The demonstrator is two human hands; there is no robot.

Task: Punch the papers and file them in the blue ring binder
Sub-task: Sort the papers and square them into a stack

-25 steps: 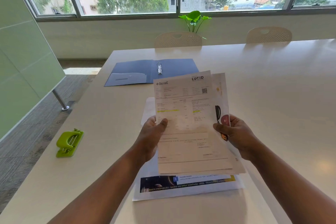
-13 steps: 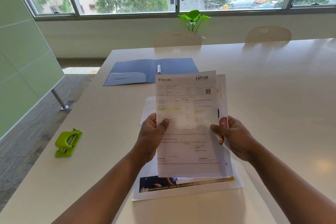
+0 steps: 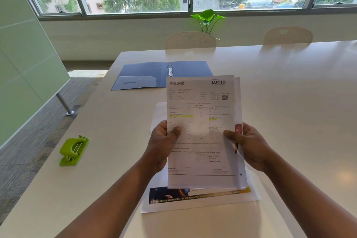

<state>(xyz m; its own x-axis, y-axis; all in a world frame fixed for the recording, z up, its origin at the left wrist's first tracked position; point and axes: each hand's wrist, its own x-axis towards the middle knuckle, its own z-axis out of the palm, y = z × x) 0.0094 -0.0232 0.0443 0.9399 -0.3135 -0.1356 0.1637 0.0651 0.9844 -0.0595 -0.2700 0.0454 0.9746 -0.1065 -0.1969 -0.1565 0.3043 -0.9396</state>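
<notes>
I hold a small stack of printed papers [image 3: 201, 114] upright above the table, the top sheet a medical report with yellow highlights. My left hand [image 3: 161, 141] grips the stack's left edge, thumb on the front. My right hand [image 3: 249, 145] grips the right edge the same way. The sheets behind stick out slightly to the right. A sheet with a dark space picture [image 3: 193, 199] lies flat on the table under the stack. The blue ring binder [image 3: 146, 75] lies open farther back, its metal rings [image 3: 170, 70] in the middle. A green hole punch [image 3: 73, 150] sits at the left.
The white table [image 3: 289, 102] stretches far to the right and back. Two beige chairs [image 3: 190, 40] stand at its far side, with a green plant [image 3: 207, 19] behind them. The table's left edge drops to a carpeted floor beside a green partition [image 3: 25, 63].
The held sheets have been squared up: the back sheets, fanned out to the right and below a second ago, now sit closer behind the top sheet. Both hands keep their grip.
</notes>
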